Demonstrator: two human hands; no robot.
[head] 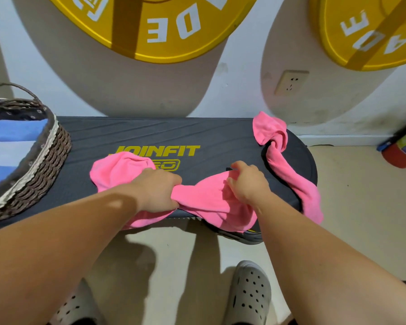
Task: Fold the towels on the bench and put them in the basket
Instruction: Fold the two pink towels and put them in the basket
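Head view: pink towel (206, 200), crumpled at the near edge of the bench (127, 134), partly overhanging; left hand (157, 187) grips its bunched middle, right hand (249, 181) pinches a fold. Judged light, limp, unbreakable; best taken by its corners to spread flat. Also a second pink towel (288, 167) draped over the bench's right end; basket (40, 170) at its left end.

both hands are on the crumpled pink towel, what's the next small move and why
Probably draw the left hand and right hand apart to spread the middle pink towel flat on the bench. Both grip it, but it lies bunched and partly hangs over the near edge, so it cannot be folded yet.
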